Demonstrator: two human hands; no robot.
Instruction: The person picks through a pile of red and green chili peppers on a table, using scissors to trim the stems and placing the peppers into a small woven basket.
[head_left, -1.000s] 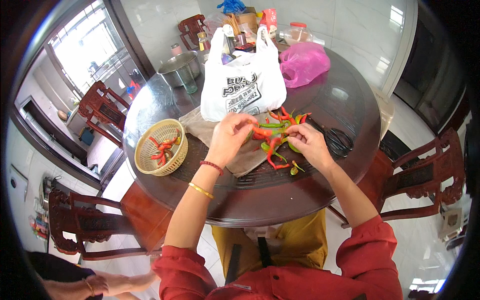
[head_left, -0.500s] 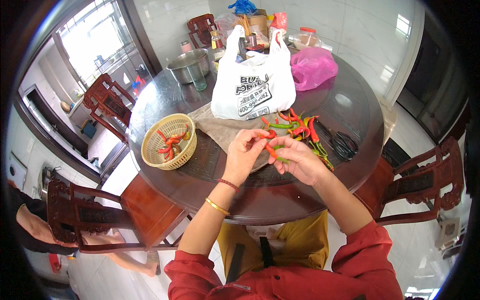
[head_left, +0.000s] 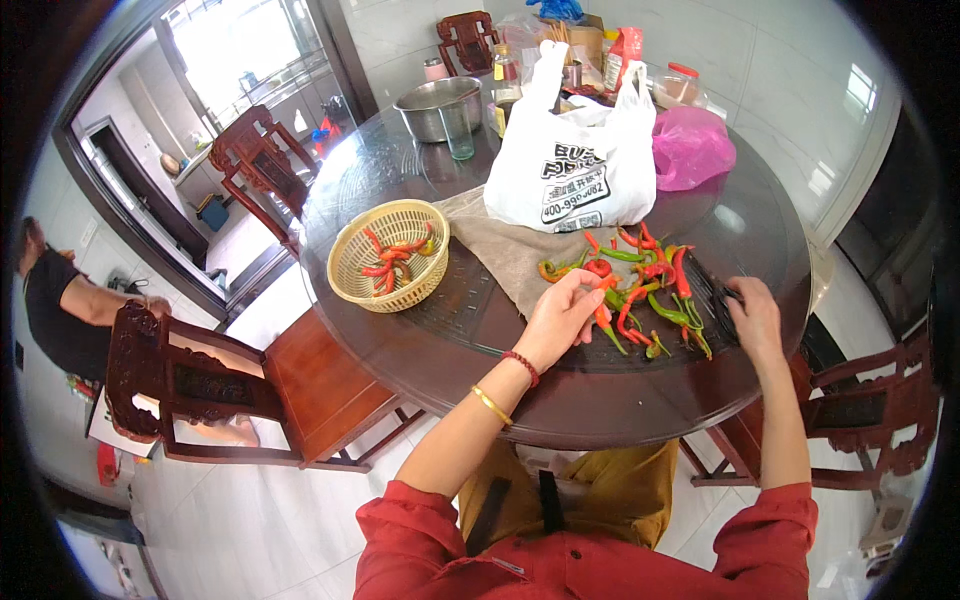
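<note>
My left hand (head_left: pixel 562 318) pinches a red and green chili pepper (head_left: pixel 605 322) between thumb and fingers, just in front of the chili pile. Over at the right side of the table, my right hand (head_left: pixel 754 318) has its fingers closed on a pair of black scissors (head_left: pixel 722 305), partly hidden under it. Between and beyond both hands, a loose pile of red and green chili peppers (head_left: pixel 655 272) spreads over the dark tabletop and the edge of a grey-brown cloth (head_left: pixel 497 245). To the left stands a cream plastic basket (head_left: pixel 345 270) with several red chili pieces (head_left: pixel 392 268) in it.
A white plastic bag (head_left: pixel 570 165) stands behind the peppers, beside a pink bag (head_left: pixel 692 150). Farther back are a metal pot (head_left: pixel 425 112), a glass (head_left: pixel 458 135) and a bottle (head_left: pixel 505 90). Wooden chairs (head_left: pixel 330 405) flank the round table (head_left: pixel 480 395). A person (head_left: pixel 75 310) is at far left.
My right hand has left the chili pepper and moved right onto the scissors. The left hand keeps the pepper. The view has shifted, and the person at left now has a hand by the chair back.
</note>
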